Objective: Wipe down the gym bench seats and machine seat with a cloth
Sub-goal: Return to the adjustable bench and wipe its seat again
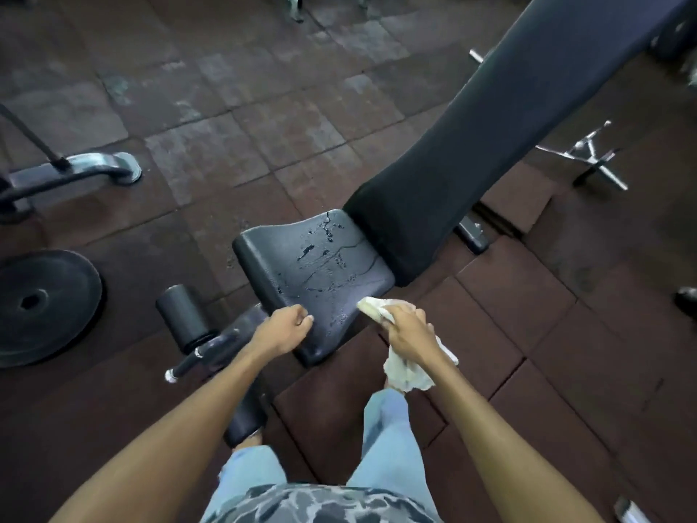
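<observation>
A black padded bench seat point(313, 266) lies in the middle of the view, with wet drops and cracks on its surface. Behind it the long black backrest point(501, 126) rises toward the upper right. My left hand point(284, 328) grips the seat's near left edge. My right hand point(409, 332) holds a bunched white cloth point(405, 371) at the seat's near right corner. One end of the cloth pokes out above my fingers and touches the seat edge; the rest hangs below my wrist.
A black foam leg roller point(183, 317) and its metal bar stick out left of the seat. A black weight plate point(41, 305) lies on the floor at left. A curved machine foot point(94, 168) is at upper left, a chrome stand point(592, 156) at right. Brown rubber tiles cover the floor.
</observation>
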{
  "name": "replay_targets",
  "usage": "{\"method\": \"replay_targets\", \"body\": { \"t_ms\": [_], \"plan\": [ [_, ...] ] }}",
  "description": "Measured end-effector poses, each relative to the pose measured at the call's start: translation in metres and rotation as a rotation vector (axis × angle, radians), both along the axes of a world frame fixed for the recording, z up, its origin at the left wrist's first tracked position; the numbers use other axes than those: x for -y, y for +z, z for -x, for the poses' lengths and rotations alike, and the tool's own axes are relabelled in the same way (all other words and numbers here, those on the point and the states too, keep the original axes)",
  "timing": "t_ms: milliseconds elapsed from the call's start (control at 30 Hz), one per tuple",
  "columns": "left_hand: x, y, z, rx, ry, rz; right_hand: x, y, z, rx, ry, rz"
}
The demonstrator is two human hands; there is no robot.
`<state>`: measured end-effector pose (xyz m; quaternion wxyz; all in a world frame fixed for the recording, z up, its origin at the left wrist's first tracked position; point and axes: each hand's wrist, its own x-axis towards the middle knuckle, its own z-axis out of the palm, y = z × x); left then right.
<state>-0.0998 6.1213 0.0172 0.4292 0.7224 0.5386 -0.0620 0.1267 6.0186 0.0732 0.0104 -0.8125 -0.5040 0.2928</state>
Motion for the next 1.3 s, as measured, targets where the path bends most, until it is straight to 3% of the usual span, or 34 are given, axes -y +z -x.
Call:
{"method": "replay_targets", "body": {
  "t_ms": [233, 400, 533, 667, 867, 1033, 1200, 1300],
  "plan": [
    [-0.019, -0.072, -0.087, -0.128, 0.32, -0.11, -0.12, -0.062, -0.099, 0.089, 0.275, 0.016],
    [-0.033, -0.13, -0.127, -0.211, 0.377, -0.278, -0.187, -0.13, -0.118, 0.061, 0.371, -0.167],
    [-0.036, -0.192, -0.13, -0.312, 0.478, -0.417, -0.197, -0.217, -0.123, -0.014, 0.451, -0.156],
    [-0.016, -0.235, -0.123, -0.394, 0.483, -0.614, -0.166, -0.277, -0.124, 0.067, 0.528, -0.271],
    [-0.013, -0.241, -0.119, -0.362, 0.512, -0.714, -0.184, -0.288, -0.137, 0.17, 0.564, -0.348],
    [-0.013, -0.245, -0.12, -0.378, 0.485, -0.747, -0.264, -0.292, -0.082, 0.144, 0.268, -0.359],
    [-0.013, -0.244, -0.122, -0.391, 0.488, -0.782, -0.198, -0.295, -0.085, 0.138, 0.715, -0.506],
    [-0.012, -0.244, -0.122, -0.394, 0.487, -0.794, -0.174, -0.297, -0.135, 0.151, 0.799, -0.511]
  ]
}}
